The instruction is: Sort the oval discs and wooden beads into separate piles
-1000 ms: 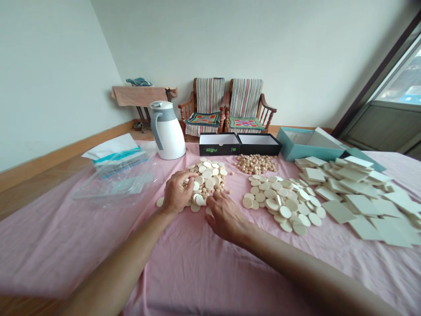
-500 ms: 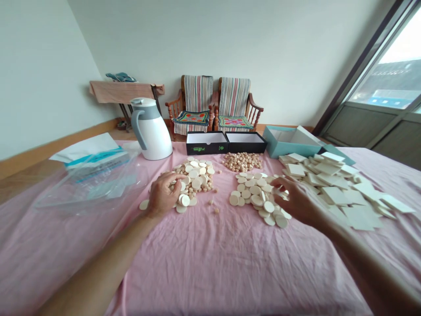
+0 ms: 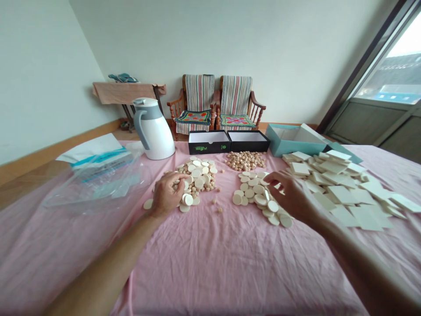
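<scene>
My left hand (image 3: 168,193) rests at the near left side of a mixed pile of pale round wooden discs (image 3: 197,172) and small wooden beads (image 3: 209,183). Its fingers are curved with a gap between thumb and forefinger; nothing shows in them. Over a second heap of round discs (image 3: 249,193), my right hand (image 3: 287,191) hovers with fingers bent and thumb apart. One tilted disc (image 3: 266,195) stands nearly on edge just below its fingertips, apparently not gripped. Part of this heap is hidden behind the right hand.
Behind the heaps lie a bead pile (image 3: 246,161), two black open boxes (image 3: 209,147) and a teal box (image 3: 292,145). Square wooden pieces (image 3: 342,193) are heaped at right. A white jug (image 3: 159,138) and clear plastic packaging (image 3: 95,184) stand left. Loose beads (image 3: 220,210) dot the pink cloth (image 3: 210,263).
My right hand has shifted slightly left and up over the disc heap, and a tilted disc now shows below its fingertips. My left hand stays at the mixed pile. The view has shifted a little.
</scene>
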Demonstrator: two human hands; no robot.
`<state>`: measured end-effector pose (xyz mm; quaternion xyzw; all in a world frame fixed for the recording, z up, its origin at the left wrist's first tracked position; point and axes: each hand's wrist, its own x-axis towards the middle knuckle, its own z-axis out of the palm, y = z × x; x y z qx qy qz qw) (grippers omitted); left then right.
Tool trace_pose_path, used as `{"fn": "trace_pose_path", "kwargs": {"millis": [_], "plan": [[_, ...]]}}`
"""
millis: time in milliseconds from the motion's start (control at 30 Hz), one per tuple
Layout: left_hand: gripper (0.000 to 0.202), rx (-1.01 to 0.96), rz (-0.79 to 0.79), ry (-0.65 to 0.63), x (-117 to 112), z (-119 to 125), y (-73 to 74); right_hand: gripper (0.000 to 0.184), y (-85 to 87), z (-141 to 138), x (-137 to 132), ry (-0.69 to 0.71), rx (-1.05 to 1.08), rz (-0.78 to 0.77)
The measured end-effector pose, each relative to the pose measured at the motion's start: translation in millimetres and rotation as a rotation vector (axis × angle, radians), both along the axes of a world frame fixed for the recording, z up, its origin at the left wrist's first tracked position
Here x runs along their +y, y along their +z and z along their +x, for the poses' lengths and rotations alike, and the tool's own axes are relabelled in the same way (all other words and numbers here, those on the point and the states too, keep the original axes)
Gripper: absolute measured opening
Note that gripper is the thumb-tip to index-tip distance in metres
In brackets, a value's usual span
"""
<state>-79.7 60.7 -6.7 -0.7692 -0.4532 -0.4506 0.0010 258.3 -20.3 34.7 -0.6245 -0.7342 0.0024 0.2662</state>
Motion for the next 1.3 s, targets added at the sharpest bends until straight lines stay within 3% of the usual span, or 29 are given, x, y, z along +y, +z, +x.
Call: {"fn": "trace_pose_path", "kwargs": {"millis": [167, 300, 400, 500, 700, 800, 933, 1100, 1200, 1300], "plan": [[0.022, -0.004, 0.007, -0.004, -2, 0, 1.0, 0.019, -4.2, -81, 9, 0.332, -0.003, -0.108], [0.022, -0.007, 0.001, 0.001, -3, -1, 0.6, 0.027, -19.5, -128, 27, 0.469, -0.023, -0.148], [0.021, -0.014, 0.012, -0.010, -2, -1, 0.2, 0.029, -26.0, -151, 43, 0.454, -0.042, -0.107], [0.020, -0.013, 0.024, -0.024, -2, -2, -0.3, 0.023, -27.6, -165, 56, 0.341, -0.111, -0.022], [0.020, -0.011, 0.021, -0.026, -2, -3, -0.2, 0.019, -39.0, -172, 75, 0.255, -0.141, -0.004], [0.020, -0.006, 0.009, -0.020, -2, -3, 0.4, 0.021, -42.0, -164, 71, 0.265, -0.085, 0.035], [0.021, -0.012, -0.001, -0.016, -2, -3, -0.3, 0.023, -29.0, -130, 53, 0.259, -0.019, 0.077], [0.021, -0.012, -0.002, -0.036, 0, -1, -1.8, 0.019, -9.1, -43, 33, 0.054, -0.080, 0.071], [0.021, -0.013, 0.007, -0.046, -1, 1, -1.7, 0.022, -8.7, 12, 26, -0.122, -0.184, 0.037], [0.022, -0.005, 0.017, -0.057, -4, 4, -0.4, 0.027, -11.9, 43, 20, -0.248, -0.239, 0.020]]}}
